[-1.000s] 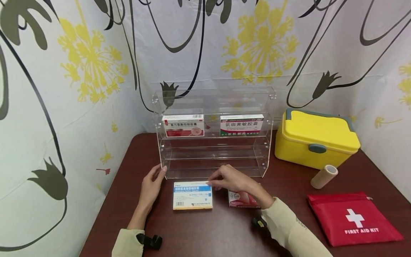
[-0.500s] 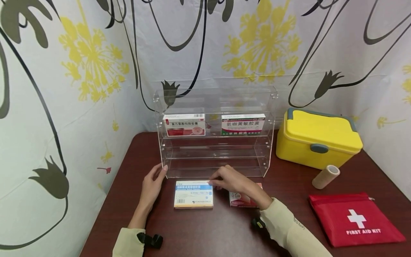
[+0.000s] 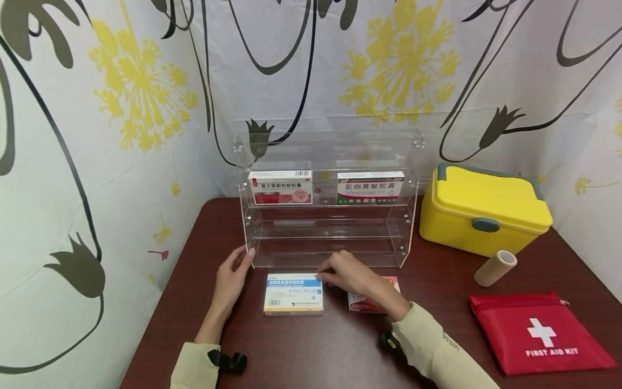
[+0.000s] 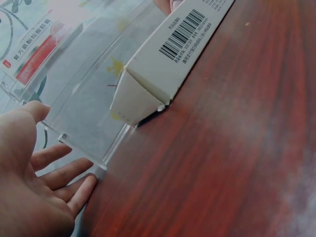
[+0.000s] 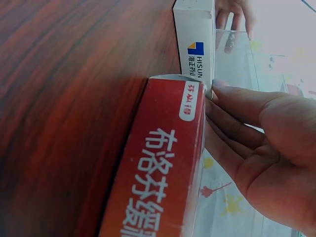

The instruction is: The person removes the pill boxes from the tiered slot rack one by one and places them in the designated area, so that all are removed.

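Counting four medicine boxes (image 3: 293, 294): two shelved, two on table (image 3: 311, 351).

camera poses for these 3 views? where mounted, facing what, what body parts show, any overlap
Head: worn on the head, facing forward and down at the table and clear rack; both hands, sleeves.
Left wrist: low by the left hand, facing the white box and rack base.
Right wrist: low by the right hand, facing the red box.
Shared: white box appears in all three.
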`<state>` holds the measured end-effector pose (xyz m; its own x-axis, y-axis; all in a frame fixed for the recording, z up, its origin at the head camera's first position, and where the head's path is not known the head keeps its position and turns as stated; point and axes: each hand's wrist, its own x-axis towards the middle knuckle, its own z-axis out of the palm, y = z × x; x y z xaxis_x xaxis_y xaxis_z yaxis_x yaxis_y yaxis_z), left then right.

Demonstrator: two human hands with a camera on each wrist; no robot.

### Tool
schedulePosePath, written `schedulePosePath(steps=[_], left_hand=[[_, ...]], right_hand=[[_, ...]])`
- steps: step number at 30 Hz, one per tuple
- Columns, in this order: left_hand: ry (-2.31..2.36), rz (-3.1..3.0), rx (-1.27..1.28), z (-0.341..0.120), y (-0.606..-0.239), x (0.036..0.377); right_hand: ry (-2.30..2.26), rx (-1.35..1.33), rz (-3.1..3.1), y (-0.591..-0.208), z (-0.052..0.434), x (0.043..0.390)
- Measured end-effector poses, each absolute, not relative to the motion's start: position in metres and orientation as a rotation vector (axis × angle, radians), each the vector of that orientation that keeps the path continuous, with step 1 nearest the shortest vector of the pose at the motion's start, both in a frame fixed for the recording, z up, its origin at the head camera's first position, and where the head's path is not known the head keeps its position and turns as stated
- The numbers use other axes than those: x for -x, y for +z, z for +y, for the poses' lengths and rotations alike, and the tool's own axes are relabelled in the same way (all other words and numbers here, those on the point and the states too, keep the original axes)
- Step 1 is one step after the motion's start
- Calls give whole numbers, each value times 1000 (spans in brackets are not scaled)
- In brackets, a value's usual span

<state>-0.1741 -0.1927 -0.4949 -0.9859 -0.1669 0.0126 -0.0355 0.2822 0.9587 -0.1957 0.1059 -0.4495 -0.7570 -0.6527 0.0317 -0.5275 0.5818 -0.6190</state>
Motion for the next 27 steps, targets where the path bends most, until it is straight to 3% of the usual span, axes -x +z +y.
schedulePosePath(steps=[15, 27], left_hand=[[-1802, -2420, -180, -192, -495, 174], [-1784, -2427, -189, -191, -498, 174]], right_hand=[[-898, 999, 2663, -446, 109, 192], [-998, 928, 2803, -426, 149, 186]])
